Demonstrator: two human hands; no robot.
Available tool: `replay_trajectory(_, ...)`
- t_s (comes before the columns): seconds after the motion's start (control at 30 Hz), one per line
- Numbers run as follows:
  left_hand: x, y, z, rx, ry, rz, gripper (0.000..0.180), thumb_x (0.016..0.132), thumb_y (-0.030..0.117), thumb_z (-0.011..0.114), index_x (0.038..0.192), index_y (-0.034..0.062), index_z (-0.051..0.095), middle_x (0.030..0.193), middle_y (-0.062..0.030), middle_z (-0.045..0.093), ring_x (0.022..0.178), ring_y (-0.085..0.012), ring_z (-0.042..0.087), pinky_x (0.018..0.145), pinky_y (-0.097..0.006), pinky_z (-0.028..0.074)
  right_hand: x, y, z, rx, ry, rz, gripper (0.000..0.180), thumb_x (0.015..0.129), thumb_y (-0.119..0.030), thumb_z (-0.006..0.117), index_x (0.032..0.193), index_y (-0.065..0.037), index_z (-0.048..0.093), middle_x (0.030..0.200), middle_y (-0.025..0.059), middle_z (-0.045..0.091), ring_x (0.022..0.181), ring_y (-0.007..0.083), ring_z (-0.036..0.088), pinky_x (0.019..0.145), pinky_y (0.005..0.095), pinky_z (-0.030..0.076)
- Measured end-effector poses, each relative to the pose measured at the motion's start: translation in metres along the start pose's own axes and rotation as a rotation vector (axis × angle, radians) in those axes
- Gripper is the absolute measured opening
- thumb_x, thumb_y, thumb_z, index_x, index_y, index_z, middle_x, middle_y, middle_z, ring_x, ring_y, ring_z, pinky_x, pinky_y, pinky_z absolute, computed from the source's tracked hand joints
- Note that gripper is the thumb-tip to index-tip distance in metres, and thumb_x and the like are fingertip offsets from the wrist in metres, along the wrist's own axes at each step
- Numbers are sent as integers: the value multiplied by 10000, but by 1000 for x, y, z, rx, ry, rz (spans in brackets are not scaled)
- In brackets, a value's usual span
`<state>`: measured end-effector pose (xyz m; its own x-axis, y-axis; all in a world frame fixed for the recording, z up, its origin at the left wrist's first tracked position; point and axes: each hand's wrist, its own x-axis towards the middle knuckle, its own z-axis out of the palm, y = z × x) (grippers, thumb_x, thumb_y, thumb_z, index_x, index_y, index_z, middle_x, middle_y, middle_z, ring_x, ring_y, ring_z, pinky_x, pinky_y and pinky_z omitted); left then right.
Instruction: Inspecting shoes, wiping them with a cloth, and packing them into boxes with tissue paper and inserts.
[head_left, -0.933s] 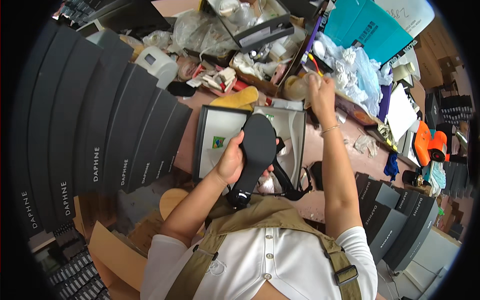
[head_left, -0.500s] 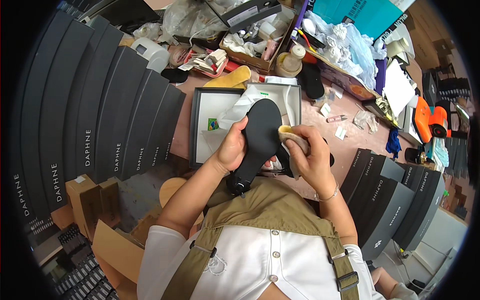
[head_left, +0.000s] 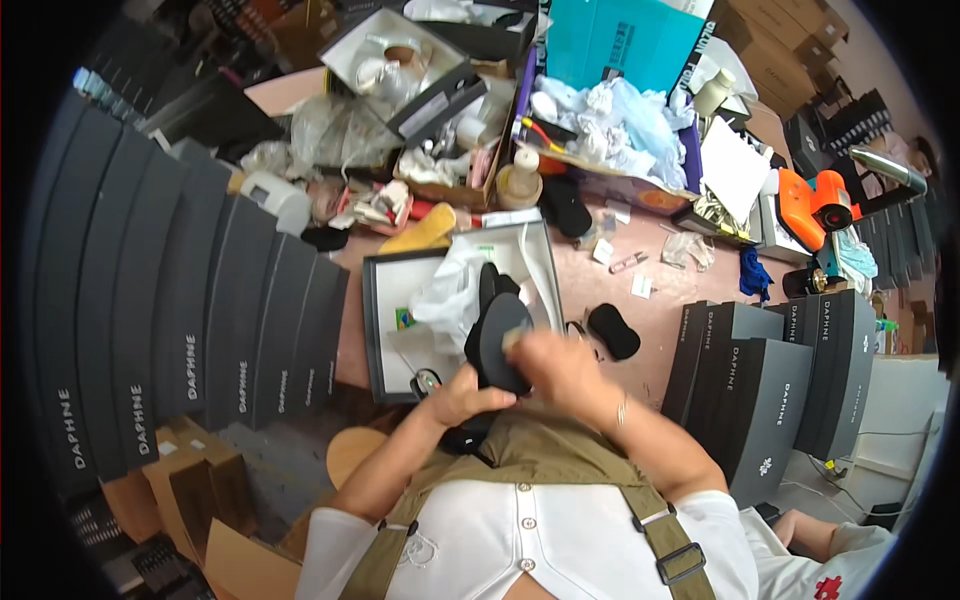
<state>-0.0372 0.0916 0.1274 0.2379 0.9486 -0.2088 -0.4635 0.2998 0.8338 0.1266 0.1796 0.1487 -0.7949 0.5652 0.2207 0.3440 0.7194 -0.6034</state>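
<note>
Presently, head view only. Left hand point(head_left: 462, 395) grips a black shoe point(head_left: 497, 340) from below, sole turned up toward the camera, held just above the near edge of an open shoe box point(head_left: 385, 330) lined with white tissue paper point(head_left: 450, 290). Right hand point(head_left: 548, 362) is closed on a small pale pad, its shape blurred, pressed against the sole. Judged step: rubbing or cleaning the sole while the shoe is braced. Next move likely calls for steady counter-pressure from the left hand and turning the shoe to reach untouched areas. Right of the box, a black insole piece point(head_left: 612, 330) lies on the pink table point(head_left: 660, 320). Stacked dark shoe boxes point(head_left: 200, 330) stand left; more to the right.
</note>
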Motion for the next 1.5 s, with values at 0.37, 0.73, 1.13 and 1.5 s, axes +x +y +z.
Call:
replay_trajectory(0.37, 1, -3, 2, 269, 45, -56, 361, 736, 6, 688, 1075, -3, 566, 1027, -72, 626, 952, -160, 604, 807, -289, 491, 17, -19, -2, -42, -63, -127, 101, 761, -190, 583, 822, -114, 557, 688, 79, 573, 646, 245, 621, 519, 379, 496)
replay_trajectory(0.73, 2, -5, 1, 241, -30, -253, 598, 688, 62, 741, 1208, -6, 452, 1043, -83, 611, 940, -164, 606, 831, -288, 488, 42, -1, 9, -125, 131, -17, 129, 778, -208, 569, 809, -97, 512, 646, 70, 553, 588, 246, 609, 460, 380, 459)
replay_trajectory(1.13, -6, 5, 2, 43, -3, -129, 697, 669, 204, 608, 1283, -35, 381, 1163, -191, 540, 990, -259, 599, 891, -354, 480, 6, -17, 0, -27, 85, -152, 117, 789, -216, 595, 764, -111, 549, 595, 45, 537, 508, 236, 591, 414, 343, 449)
replay_trajectory(1.5, 0, -4, -13, -149, -53, -98, 834, 818, 613, 480, 1320, -46, 377, 1258, -210, 507, 1129, -295, 536, 898, -407, 485, -25, -6, -1, -2, 140, -105, 120, 813, -203, 595, 765, -111, 536, 599, 45, 517, 529, 213, 585, 441, 335, 453)
